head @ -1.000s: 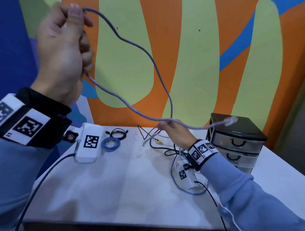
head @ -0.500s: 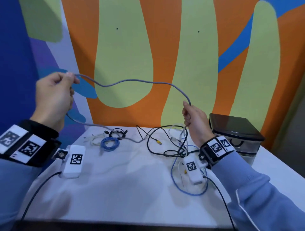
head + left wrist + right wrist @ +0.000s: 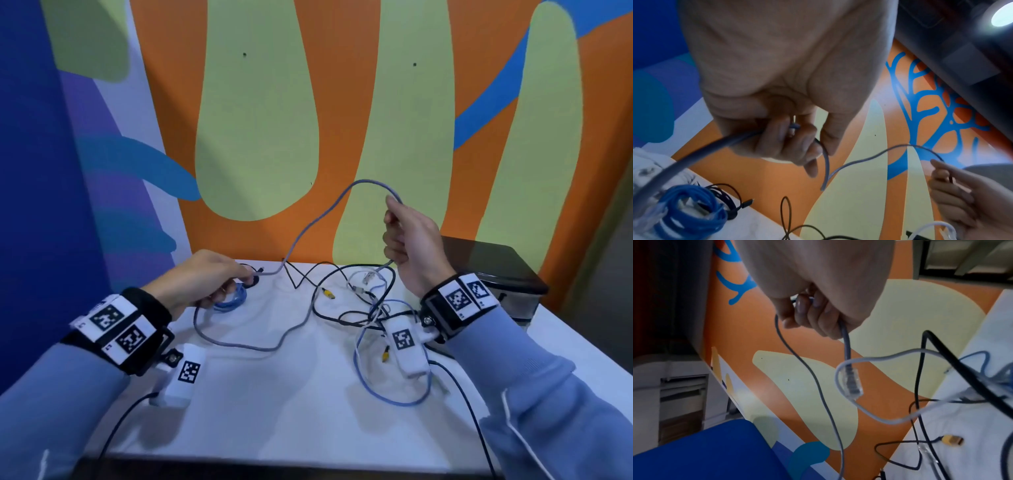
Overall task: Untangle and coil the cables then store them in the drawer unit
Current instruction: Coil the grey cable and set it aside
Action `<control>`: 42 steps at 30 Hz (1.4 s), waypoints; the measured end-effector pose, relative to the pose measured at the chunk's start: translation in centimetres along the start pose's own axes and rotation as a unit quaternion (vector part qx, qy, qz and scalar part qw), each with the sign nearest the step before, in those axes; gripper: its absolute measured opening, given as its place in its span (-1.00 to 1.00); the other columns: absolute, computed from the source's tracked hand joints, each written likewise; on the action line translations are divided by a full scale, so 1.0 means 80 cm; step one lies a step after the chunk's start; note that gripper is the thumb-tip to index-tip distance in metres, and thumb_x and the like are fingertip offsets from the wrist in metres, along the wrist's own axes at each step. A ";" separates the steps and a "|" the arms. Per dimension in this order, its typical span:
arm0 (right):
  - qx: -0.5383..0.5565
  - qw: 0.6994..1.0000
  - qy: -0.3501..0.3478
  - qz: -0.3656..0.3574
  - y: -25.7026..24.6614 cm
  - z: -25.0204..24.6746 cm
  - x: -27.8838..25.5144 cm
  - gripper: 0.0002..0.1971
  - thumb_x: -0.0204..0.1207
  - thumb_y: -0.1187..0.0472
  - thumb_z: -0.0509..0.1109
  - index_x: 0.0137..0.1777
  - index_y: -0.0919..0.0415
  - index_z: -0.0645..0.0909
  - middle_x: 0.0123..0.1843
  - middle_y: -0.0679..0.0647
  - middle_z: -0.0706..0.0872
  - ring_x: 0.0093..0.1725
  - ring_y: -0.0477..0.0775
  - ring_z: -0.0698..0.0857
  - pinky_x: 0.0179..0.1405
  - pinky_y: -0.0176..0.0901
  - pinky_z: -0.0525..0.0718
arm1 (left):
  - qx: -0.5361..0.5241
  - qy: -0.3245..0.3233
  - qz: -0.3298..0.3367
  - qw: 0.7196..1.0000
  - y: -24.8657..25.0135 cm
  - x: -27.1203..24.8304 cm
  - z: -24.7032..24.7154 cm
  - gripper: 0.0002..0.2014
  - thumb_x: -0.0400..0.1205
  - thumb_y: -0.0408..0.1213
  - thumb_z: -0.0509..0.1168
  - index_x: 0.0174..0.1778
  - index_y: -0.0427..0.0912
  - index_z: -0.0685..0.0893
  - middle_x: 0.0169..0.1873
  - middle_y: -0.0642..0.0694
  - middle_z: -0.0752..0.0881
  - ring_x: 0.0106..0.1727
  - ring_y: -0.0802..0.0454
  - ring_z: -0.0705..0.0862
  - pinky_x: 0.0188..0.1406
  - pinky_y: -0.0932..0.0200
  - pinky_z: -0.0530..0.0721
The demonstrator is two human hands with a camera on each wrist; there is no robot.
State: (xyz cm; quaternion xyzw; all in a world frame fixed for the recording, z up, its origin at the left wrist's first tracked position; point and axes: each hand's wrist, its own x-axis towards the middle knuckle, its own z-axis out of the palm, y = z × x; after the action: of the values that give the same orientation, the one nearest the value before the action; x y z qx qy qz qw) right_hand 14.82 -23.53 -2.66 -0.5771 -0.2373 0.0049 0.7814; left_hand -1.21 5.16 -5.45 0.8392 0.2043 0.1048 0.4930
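Observation:
A long grey network cable point(image 3: 310, 224) point(image 3: 857, 161) point(image 3: 813, 379) arcs in the air between my two hands. My left hand point(image 3: 219, 279) point(image 3: 795, 142) grips it low over the table's back left; a slack loop trails across the tabletop. My right hand point(image 3: 402, 236) point(image 3: 812, 316) holds it raised near its end, and the clear plug point(image 3: 852, 383) dangles just below the fist. A coiled blue cable point(image 3: 233, 299) point(image 3: 688, 209) lies under the left hand. Black, white and blue cables point(image 3: 370, 301) lie tangled below the right hand. The dark-topped drawer unit point(image 3: 493, 274) stands at the back right.
A small black cable coil point(image 3: 723, 194) lies beside the blue coil. A yellow-tipped plug point(image 3: 328, 294) point(image 3: 952, 440) rests mid-table. White sensor boxes with black leads hang from both wrists near the table point(image 3: 274, 411). The painted wall stands right behind.
My left hand has dropped from high up down to the table's back left, still gripping the grey cable, which now trails across the tabletop. The right hand stays raised with its end.

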 end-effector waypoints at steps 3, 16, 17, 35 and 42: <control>-0.064 0.995 -0.062 -0.042 -0.008 -0.002 -0.007 -0.68 0.72 0.11 0.44 -0.29 0.14 0.60 -0.49 -0.05 0.35 -0.48 -0.06 0.24 -0.46 -0.24 0.19 | 0.038 -0.034 0.008 0.999 -0.005 -0.001 0.017 -0.64 0.71 0.07 0.49 0.02 -0.21 0.85 -0.39 -0.08 0.67 -0.44 0.04 0.49 -0.45 0.15 0.40; -0.222 0.948 -0.190 -0.128 -0.018 0.017 -0.054 -0.50 0.69 0.21 0.51 -0.54 -0.03 0.60 -0.48 0.25 0.47 -0.37 0.26 0.37 -0.22 -0.03 0.35 | 0.065 0.061 0.421 0.903 0.102 -0.060 0.054 -0.45 0.64 0.08 0.54 0.57 0.24 0.65 0.38 0.15 0.70 0.43 0.37 0.60 0.40 0.42 0.52; -0.240 0.941 -0.193 -0.140 -0.015 0.015 -0.055 -0.53 0.68 0.19 0.52 -0.52 0.02 0.61 -0.51 0.12 0.46 -0.40 0.17 0.37 -0.27 -0.04 0.33 | 0.070 0.034 0.428 0.901 0.108 -0.062 0.055 -0.63 0.66 0.07 0.52 0.39 0.15 0.80 0.16 0.12 0.80 0.21 0.32 0.70 0.24 0.34 0.62; -0.429 0.880 -0.142 -0.146 -0.001 -0.014 -0.037 -0.70 0.72 -0.05 0.44 -0.23 0.01 0.76 -0.31 0.05 0.77 -0.38 0.15 0.60 -0.33 0.01 0.54 | 0.231 0.062 0.473 0.848 0.084 -0.016 0.072 -0.64 0.71 0.27 0.30 -0.11 0.12 0.83 -0.37 0.10 0.68 -0.32 0.08 0.58 -0.40 -0.08 0.53; -0.189 0.964 -0.183 -0.034 -0.013 0.001 -0.026 -0.79 0.57 0.32 0.36 -0.31 0.25 0.56 -0.52 -0.09 0.33 -0.52 -0.05 0.23 -0.53 -0.26 0.21 | 0.056 -0.017 0.450 0.891 0.102 0.009 0.062 -0.73 0.68 0.06 0.45 -0.06 -0.06 0.90 -0.38 -0.10 0.64 -0.34 0.00 0.45 -0.33 0.16 0.38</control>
State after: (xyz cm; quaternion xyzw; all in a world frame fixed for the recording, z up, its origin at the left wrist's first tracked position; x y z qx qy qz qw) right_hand 12.64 -24.42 -2.46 -0.6949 -0.3924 0.0392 0.6013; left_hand 3.28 -1.89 -0.79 0.8693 -0.1977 0.2897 0.3482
